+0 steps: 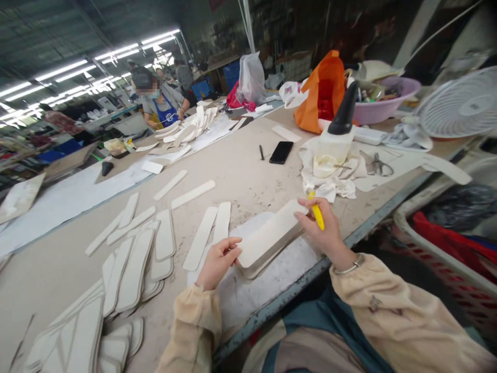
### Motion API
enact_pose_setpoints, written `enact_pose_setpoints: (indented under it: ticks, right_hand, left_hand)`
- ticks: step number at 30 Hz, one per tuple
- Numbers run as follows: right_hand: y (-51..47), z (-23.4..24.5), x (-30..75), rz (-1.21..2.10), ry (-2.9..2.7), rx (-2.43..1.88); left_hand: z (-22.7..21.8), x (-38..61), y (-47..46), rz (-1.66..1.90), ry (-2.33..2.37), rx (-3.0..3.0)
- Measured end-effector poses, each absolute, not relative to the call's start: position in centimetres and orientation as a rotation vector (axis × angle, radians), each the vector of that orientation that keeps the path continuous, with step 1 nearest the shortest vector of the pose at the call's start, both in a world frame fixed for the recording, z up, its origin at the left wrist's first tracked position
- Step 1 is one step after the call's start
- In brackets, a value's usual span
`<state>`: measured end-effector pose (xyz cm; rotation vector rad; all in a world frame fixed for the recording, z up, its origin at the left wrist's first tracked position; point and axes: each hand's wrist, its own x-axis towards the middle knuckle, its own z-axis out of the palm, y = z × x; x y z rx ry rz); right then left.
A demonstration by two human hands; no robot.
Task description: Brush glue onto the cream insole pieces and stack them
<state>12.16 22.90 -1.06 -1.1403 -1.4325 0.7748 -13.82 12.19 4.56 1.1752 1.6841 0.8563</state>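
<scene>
Both my hands hold a small stack of long off-white cut pieces (267, 239) just above the table edge. My left hand (218, 260) grips the near end with its fingers curled round it. At the far end, my right hand (320, 227) pinches the stack and also keeps a yellow tool (317, 213) between its fingers. Under the stack lies a white work sheet (252, 290).
Several more off-white pieces (135, 264) lie spread and stacked to the left. A glue bottle with a black nozzle (338, 135) stands on rags; a black phone (281, 152), scissors (377, 166), fan (462, 106) and orange bag (322, 93) lie beyond. Another person (161, 101) works farther along the table.
</scene>
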Motion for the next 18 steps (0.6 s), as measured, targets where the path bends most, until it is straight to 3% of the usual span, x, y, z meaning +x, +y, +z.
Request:
enact_pose_setpoints:
  ticks: [18]
  right_hand:
    - [22.4,-2.8,11.8,0.637,-1.781,-1.286]
  left_hand:
    - [0.3,-14.1,10.2,0.747,1.969,1.323]
